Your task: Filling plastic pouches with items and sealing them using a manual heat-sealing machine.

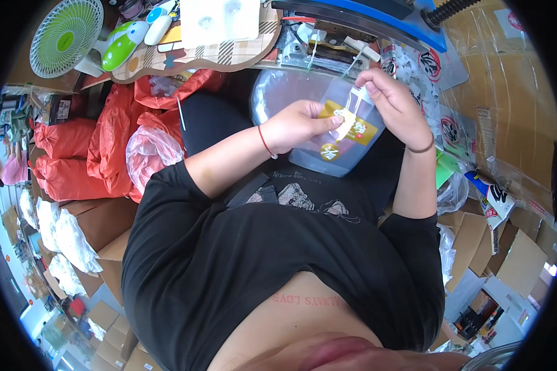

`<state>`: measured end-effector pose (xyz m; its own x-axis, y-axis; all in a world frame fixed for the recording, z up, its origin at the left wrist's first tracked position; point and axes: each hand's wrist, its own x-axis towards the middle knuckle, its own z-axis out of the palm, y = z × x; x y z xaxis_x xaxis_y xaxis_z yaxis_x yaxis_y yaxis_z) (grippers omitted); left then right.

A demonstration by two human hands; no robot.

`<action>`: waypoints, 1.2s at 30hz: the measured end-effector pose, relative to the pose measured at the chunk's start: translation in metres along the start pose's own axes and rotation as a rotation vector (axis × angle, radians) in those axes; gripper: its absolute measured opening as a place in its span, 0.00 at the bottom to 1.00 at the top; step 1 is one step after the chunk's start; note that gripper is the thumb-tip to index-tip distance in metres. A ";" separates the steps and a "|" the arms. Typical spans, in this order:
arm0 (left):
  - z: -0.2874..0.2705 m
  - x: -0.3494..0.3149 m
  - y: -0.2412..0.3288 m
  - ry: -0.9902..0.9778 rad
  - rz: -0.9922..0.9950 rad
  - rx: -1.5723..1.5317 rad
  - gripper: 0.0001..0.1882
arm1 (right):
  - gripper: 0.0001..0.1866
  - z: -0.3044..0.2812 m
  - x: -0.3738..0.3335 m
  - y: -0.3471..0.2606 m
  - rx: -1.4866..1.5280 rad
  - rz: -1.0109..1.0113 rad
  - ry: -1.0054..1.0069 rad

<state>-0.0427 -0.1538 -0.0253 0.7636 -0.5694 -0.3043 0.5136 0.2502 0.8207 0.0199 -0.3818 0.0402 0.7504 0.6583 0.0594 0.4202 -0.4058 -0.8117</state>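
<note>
In front of my chest I hold a translucent plastic bag (pixel 319 162) with gold printed panels. My left hand (pixel 300 127) grips its left side, the thumb lying over the gold print and the fingers behind it. Closed at the bag's upper right corner, my right hand (pixel 393 108) has its thumb and fingers pinched together near a small white piece (pixel 361 94). Whether that piece is part of the bag or separate, I cannot tell. Beyond the bag, a large clear plastic container or liner (pixel 269 93) sits below the table edge, partly covered by my hands.
A table with a checked mat (pixel 241 54) and a green-white fan (pixel 65 40) lies ahead. A blue machine frame (pixel 384 21) stands at the far right. Red plastic bags (pixel 108 139) are piled at left. Cardboard boxes (pixel 486 74) and white packaging (pixel 408 71) crowd the right.
</note>
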 end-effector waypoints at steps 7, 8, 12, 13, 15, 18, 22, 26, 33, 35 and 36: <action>-0.020 0.029 0.010 0.051 0.005 -0.114 0.14 | 0.15 -0.036 -0.036 0.060 -0.858 0.380 0.327; -0.028 0.037 0.015 0.045 0.032 -0.126 0.14 | 0.15 -0.034 -0.039 0.070 -0.869 0.331 0.324; -0.053 0.061 0.020 0.114 -0.028 -0.111 0.16 | 0.17 -0.023 -0.042 0.106 -0.790 0.423 0.264; -0.057 0.063 0.019 0.109 0.009 -0.111 0.18 | 0.17 -0.019 -0.043 0.112 -0.769 0.364 0.356; -0.062 0.063 0.018 0.066 0.072 -0.114 0.22 | 0.17 -0.015 -0.046 0.120 -0.709 0.310 0.525; -0.100 0.048 0.042 0.725 0.531 0.617 0.31 | 0.17 -0.014 -0.052 0.119 -0.698 0.293 0.532; -0.155 0.014 0.061 0.942 0.691 1.478 0.26 | 0.14 -0.014 -0.054 0.105 -0.733 0.292 0.555; -0.160 -0.017 0.030 0.709 0.533 1.641 0.18 | 0.12 -0.012 -0.045 0.093 -0.716 0.244 0.691; -0.114 -0.026 0.022 0.599 0.477 0.674 0.09 | 0.11 0.016 -0.035 0.045 -0.431 0.088 0.655; -0.099 -0.024 0.020 0.552 0.492 0.652 0.09 | 0.11 0.023 -0.026 0.026 -0.442 0.024 0.503; -0.092 -0.023 0.019 0.512 0.457 0.669 0.10 | 0.10 0.025 -0.021 0.017 -0.346 0.006 0.469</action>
<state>-0.0146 -0.0640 -0.0472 0.9946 -0.0766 0.0694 -0.0851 -0.2264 0.9703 -0.0018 -0.3865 0.0108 0.8660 0.3362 0.3702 0.4982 -0.6439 -0.5807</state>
